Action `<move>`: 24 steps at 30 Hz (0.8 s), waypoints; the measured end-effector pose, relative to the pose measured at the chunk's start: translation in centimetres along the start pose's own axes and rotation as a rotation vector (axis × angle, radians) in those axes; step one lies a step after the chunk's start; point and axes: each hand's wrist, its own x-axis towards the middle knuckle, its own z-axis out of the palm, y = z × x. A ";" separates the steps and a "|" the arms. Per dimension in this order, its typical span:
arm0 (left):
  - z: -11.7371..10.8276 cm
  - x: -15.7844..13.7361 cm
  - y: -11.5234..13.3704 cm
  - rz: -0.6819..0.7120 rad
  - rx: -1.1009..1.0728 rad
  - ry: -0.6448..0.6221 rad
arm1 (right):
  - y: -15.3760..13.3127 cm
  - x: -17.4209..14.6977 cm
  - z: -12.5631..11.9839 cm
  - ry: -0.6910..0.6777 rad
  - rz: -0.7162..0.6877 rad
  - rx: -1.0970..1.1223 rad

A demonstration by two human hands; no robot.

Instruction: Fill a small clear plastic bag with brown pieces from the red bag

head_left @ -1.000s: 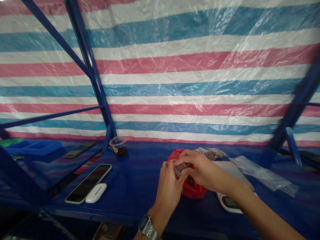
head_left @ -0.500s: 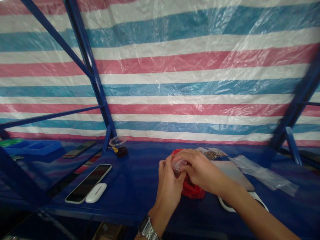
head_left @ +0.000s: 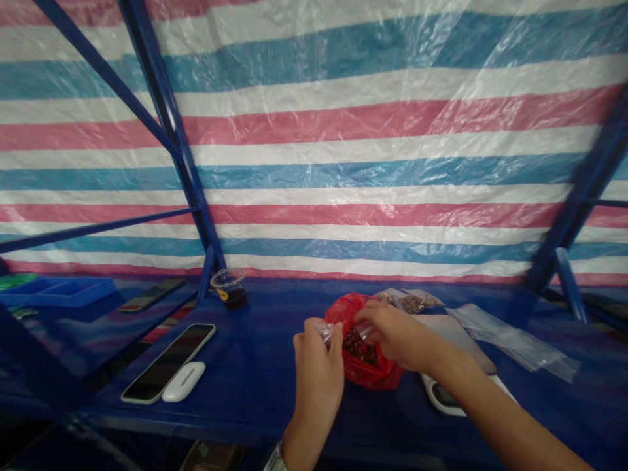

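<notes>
My left hand [head_left: 318, 366] is closed on a crumpled clear plastic bag [head_left: 324, 331], just left of an open red plastic bag [head_left: 375, 378]. Dark reddish-brown dried bits [head_left: 360, 350] fill the red bag's mouth. My right hand [head_left: 387, 333] reaches over the right side of that mouth, its fingers pinched on a clear, shiny plastic piece [head_left: 364, 330]. Whether this piece belongs to the left hand's bag I cannot tell. Behind my right forearm lies a scale [head_left: 449, 399] with a silver plate, partly hidden.
Filled clear bags [head_left: 417, 301] lie behind the scale, and flat zip bags [head_left: 520, 343] to its right. At left are a phone [head_left: 169, 363], a white earbud case [head_left: 184, 381] and a cup of dark liquid [head_left: 230, 288]. Blue frame posts [head_left: 189, 176] rise at the sides.
My hands have moved apart from their shared hold on the clear plastic. The left went left and slightly down; the right lowered to the red bag's mouth, uncovering its contents.
</notes>
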 end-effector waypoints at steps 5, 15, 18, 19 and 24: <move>1.2 0.4 -0.3 -0.048 0.087 -0.067 | 1.5 0.5 2.3 -0.051 0.120 -0.098; 3.3 2.9 -1.3 -0.178 -0.080 -0.104 | 2.4 2.4 4.3 0.026 0.158 -0.030; 3.5 3.3 -1.8 -0.216 -0.186 -0.088 | 2.7 2.7 4.7 0.028 0.155 0.044; 3.5 3.4 -1.9 -0.226 -0.219 -0.083 | 2.8 2.7 4.8 0.030 0.157 0.069; 3.4 3.4 -2.5 -0.241 -0.350 -0.065 | 2.7 2.5 5.0 0.047 0.157 0.210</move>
